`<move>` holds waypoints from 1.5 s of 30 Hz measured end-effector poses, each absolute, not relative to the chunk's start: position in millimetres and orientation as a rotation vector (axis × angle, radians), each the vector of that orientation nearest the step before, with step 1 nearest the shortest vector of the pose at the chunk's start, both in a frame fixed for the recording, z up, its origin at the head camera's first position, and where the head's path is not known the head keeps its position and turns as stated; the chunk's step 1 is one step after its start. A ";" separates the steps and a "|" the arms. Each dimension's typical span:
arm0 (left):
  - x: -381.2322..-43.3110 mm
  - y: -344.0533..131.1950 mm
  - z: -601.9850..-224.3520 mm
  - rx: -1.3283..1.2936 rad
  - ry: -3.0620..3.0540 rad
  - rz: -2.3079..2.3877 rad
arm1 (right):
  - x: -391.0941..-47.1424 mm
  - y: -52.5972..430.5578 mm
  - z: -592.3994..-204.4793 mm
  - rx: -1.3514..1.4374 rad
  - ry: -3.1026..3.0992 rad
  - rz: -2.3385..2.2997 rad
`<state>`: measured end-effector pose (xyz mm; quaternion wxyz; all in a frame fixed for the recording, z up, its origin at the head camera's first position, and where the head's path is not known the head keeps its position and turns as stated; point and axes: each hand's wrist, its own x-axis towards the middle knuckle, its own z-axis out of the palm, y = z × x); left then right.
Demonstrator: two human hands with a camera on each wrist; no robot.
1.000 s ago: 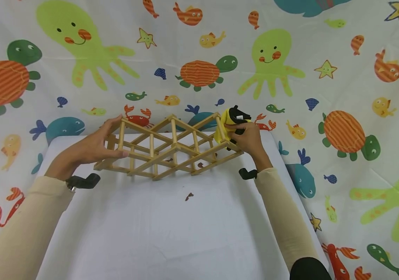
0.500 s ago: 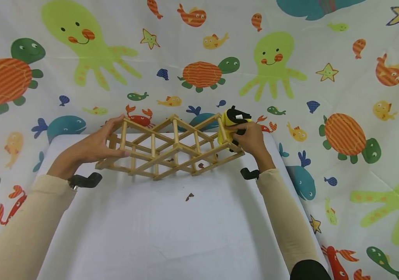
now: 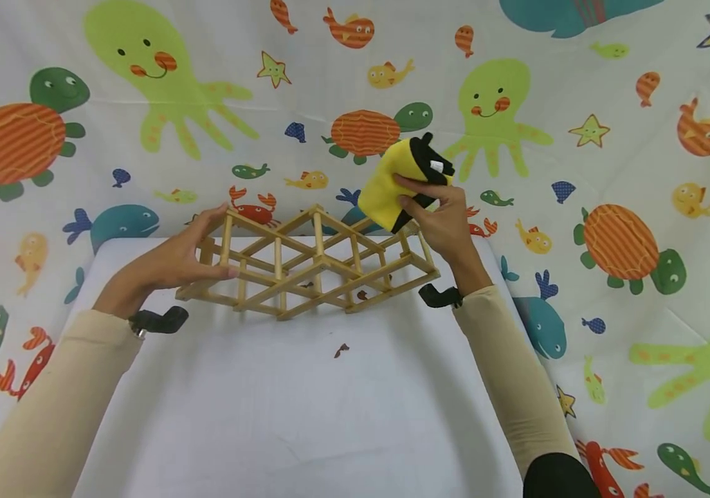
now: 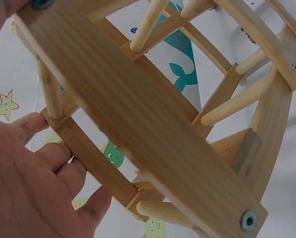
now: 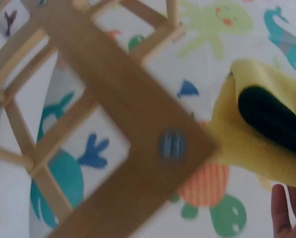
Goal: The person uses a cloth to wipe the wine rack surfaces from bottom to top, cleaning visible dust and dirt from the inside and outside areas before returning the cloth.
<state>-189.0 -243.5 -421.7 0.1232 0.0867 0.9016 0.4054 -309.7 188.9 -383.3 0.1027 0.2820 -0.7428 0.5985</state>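
A wooden lattice rack [image 3: 320, 261] with round dowels and bolted slats stands across the back of the white table. My left hand [image 3: 171, 261] grips its left end, thumb in front and fingers behind. In the left wrist view, those fingers [image 4: 53, 161] reach past a broad slat. My right hand [image 3: 448, 218] holds a folded yellow cloth [image 3: 386, 183] with black trim and a white tag, raised above the rack's right end. The right wrist view shows the cloth [image 5: 232, 119] apart from the bolted corner of the rack [image 5: 138, 99].
The white table [image 3: 305, 401] has small brown marks [image 3: 341, 351] near its middle. Right behind it hangs a sheet [image 3: 218, 41] printed with sea animals, which also runs down both sides.
My right hand has lifted the yellow cloth up and off the rack's right end post, where it was pressed before. The left hand keeps its grip and the rack stays in place.
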 end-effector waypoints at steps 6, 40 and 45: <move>-192.1 -242.8 -425.4 0.287 2.621 1.218 | -327.8 168.4 -390.2 0.895 -2.497 1.769; -189.7 -252.4 -422.0 0.281 2.600 1.218 | -337.6 151.9 -405.9 1.071 -2.835 0.457; -189.0 -255.4 -422.8 0.283 2.600 1.224 | -338.5 155.1 -405.8 1.055 -2.664 0.871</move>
